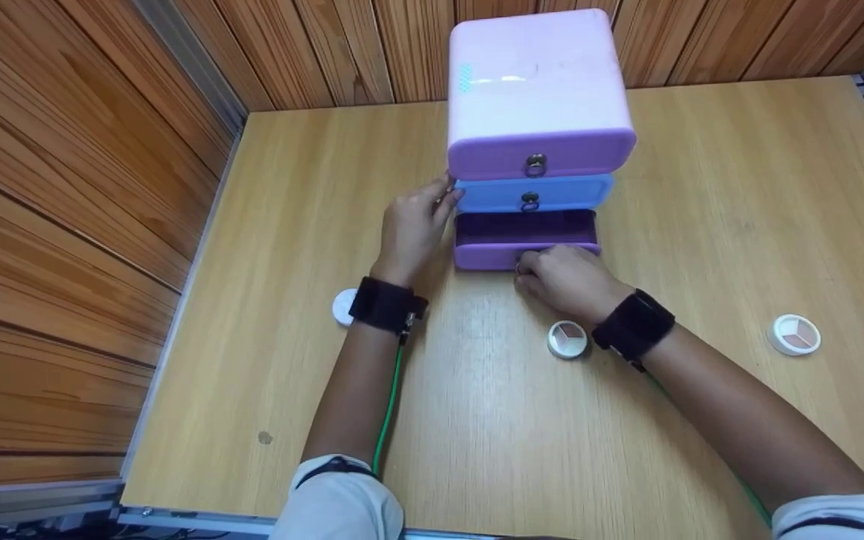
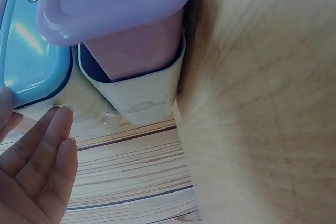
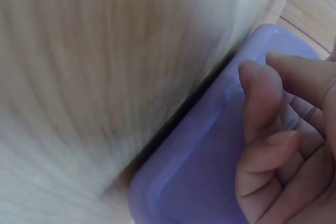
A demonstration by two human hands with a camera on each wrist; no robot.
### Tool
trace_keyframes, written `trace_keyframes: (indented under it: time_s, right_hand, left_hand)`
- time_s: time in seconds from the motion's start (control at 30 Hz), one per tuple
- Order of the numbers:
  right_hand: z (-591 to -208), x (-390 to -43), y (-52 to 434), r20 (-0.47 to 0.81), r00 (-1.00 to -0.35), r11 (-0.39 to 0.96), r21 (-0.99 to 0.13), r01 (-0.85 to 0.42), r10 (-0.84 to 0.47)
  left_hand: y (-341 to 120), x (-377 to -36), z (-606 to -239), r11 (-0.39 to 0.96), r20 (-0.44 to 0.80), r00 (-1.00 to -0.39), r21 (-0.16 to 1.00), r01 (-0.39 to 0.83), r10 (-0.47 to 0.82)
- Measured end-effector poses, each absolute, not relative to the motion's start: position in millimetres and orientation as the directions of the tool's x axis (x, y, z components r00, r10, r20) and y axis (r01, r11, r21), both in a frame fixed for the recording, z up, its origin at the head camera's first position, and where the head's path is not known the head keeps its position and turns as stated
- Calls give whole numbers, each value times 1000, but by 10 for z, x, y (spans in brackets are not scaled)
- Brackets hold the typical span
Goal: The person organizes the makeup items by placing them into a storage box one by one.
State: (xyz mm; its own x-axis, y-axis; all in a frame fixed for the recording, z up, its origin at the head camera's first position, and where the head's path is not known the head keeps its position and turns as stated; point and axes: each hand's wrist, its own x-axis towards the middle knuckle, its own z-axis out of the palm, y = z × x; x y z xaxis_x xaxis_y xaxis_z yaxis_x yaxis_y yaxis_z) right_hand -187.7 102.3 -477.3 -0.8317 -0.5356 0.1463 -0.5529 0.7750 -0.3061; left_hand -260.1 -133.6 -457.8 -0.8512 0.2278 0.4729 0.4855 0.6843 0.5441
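Observation:
A small drawer cabinet (image 1: 537, 82) with a pale pink top stands at the back of the table. Its bottom purple drawer (image 1: 484, 257) is pulled out, its dark inside showing from above. At the middle of that drawer's front, my right hand (image 1: 571, 281) grips the ring pull with curled fingers; the hand mostly hides the pull. My left hand (image 1: 413, 229) steadies the cabinet's left side, thumb by the edge of the blue middle drawer (image 1: 567, 193). In the left wrist view, the fingers (image 2: 58, 145) lie nearly straight along the side wall.
Near my right wrist sits a round compact (image 1: 567, 340) with a sectioned face. Another such compact (image 1: 796, 334) is farther right. A white round thing (image 1: 343, 307) is partly hidden by my left wristband. Wood-plank walls (image 1: 417, 52) border the table behind and at left.

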Motion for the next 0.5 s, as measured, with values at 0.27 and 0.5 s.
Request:
trace_keyframes:
  time_s: [0.27,0.5]
  right_hand:
    - [-4746,-1636,1010,105,-834,784,-296,-546,-541]
    - [-4764,-1451,1009,117,-815,765,-292,-574,-567]
  left_hand:
    - [-1332,-2582,-4562,661,432,-876,596,456,214]
    - [-1329,-2591,-4578,649,444,-870,602,466,214]
